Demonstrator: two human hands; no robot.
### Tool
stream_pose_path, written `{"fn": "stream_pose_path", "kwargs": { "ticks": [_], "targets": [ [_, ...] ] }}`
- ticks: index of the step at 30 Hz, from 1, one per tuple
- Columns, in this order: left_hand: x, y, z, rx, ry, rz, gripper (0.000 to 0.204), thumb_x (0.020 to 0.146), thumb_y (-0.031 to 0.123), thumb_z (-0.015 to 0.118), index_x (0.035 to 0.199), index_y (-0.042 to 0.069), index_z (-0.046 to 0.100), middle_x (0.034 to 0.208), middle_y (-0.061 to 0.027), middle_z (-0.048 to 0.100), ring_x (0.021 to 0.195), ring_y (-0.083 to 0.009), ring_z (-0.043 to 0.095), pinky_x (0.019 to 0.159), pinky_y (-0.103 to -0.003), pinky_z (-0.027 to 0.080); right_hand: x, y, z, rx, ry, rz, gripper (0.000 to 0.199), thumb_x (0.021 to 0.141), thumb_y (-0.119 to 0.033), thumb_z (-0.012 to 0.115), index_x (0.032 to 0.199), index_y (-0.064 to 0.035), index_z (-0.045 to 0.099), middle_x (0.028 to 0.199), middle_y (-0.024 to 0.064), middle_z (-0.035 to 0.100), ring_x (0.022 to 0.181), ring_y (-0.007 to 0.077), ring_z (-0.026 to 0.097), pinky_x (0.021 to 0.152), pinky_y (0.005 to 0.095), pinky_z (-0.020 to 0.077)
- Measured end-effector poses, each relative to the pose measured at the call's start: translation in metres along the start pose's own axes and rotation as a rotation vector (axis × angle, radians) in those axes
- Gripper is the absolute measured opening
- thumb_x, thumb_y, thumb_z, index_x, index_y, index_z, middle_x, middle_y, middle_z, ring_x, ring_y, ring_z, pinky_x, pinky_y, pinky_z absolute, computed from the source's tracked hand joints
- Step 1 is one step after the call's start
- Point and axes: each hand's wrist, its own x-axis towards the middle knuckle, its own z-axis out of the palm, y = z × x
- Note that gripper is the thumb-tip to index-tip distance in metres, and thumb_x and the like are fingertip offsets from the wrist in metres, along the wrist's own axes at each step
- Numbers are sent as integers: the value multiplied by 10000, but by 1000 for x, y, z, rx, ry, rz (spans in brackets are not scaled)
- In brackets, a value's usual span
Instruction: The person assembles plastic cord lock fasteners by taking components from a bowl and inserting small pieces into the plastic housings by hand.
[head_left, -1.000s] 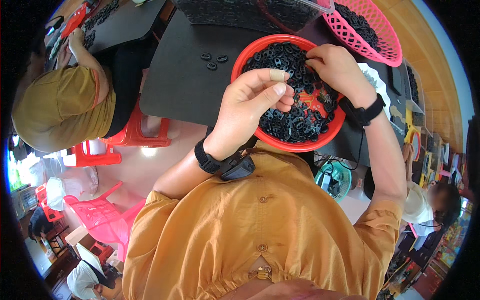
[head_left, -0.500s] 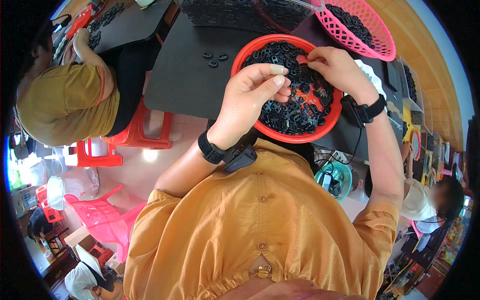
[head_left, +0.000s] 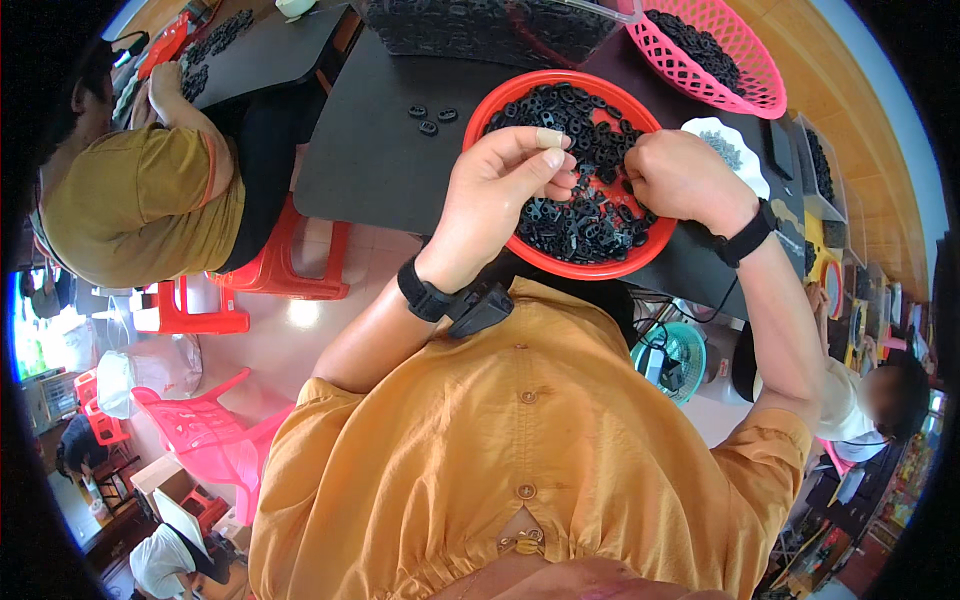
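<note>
A round red basin (head_left: 655, 262) on the dark table holds many small black plastic pieces (head_left: 565, 232), oval-looking with holes. Over its left side my left hand (head_left: 495, 190) is raised, thumb and forefinger pinched together; whatever they grip is too small or hidden to name. A pale bandage wraps one fingertip. At the basin's right side my right hand (head_left: 690, 178) is curled with its fingertips down among the black pieces, so what they hold cannot be seen. Beside that hand lies a white scalloped dish (head_left: 755, 180) with small grey bits in it.
Several loose black pieces (head_left: 429, 128) lie left of the basin on the table (head_left: 375, 175). Behind stands a clear bin (head_left: 480, 30) of black pieces, with a pink basket (head_left: 765, 85) at the far right. A person (head_left: 140, 200) works at the left.
My right hand has moved down and slightly right within the basin's right side, its fingers more curled, uncovering the white dish. My left hand stays almost in place, still pinched.
</note>
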Motion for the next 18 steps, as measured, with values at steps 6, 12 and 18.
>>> {"fn": "stream_pose_path", "kwargs": {
  "ticks": [6,12,18],
  "targets": [
    [18,30,-13,380,-22,67,181,919,86,599,1076,-1,623,943,-81,671,798,-130,645,693,-262,541,0,0,-5,163,56,68,125,673,-117,611,721,-6,645,692,193,624,706,380,630,649,455,511],
    [41,39,-17,1192,-347,203,153,835,89,650,962,4,664,924,-122,674,791,-186,659,684,-311,522,-15,-14,-3,495,316,178,92,708,-82,628,772,-16,624,702,158,630,646,311,642,611,377,520],
    [56,19,-11,1475,-571,359,157,779,119,653,906,30,678,866,-147,641,862,-314,616,777,-380,495,-39,-36,18,944,510,335,100,781,-18,674,879,-4,664,733,70,669,645,103,639,609,237,511]
  ]
}}
